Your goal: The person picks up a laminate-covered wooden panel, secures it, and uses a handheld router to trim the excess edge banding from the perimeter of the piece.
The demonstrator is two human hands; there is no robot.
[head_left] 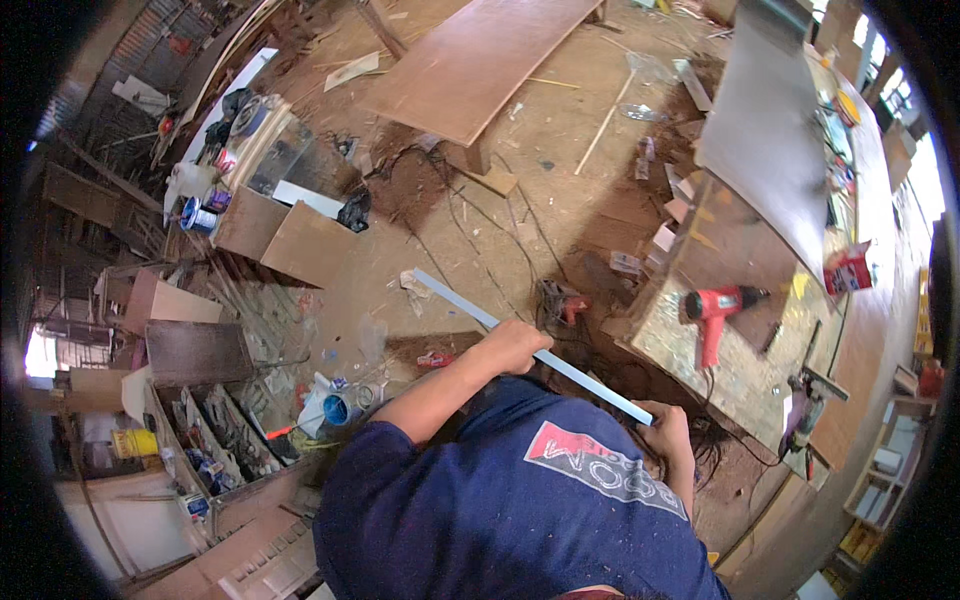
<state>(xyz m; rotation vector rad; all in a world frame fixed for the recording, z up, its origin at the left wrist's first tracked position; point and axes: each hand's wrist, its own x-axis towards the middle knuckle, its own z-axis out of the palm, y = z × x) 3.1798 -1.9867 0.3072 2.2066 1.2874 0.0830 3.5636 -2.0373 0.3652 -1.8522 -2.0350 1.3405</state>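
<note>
A long, narrow pale-blue strip [590, 381] slants across in front of my chest, its far-left end over the floor. My left hand [514, 346] is closed round it near the middle. At its near-right end, my right hand [668, 434] grips the tip, with some fingers hidden from above. Beyond the strip, a red power tool [567, 305] lies on the floor. To the right, a red-and-black heat gun [718, 312] rests on a worn workbench [660, 325], its cord hanging over the edge.
A low brown board table [480, 60] stands ahead. A dark glossy sheet [765, 130] lies over the right bench, near a trigger clamp-like tool [808, 405]. At left are a wooden tool tray [225, 440] and a blue can [340, 407]. Cords [460, 225] trail across the floor.
</note>
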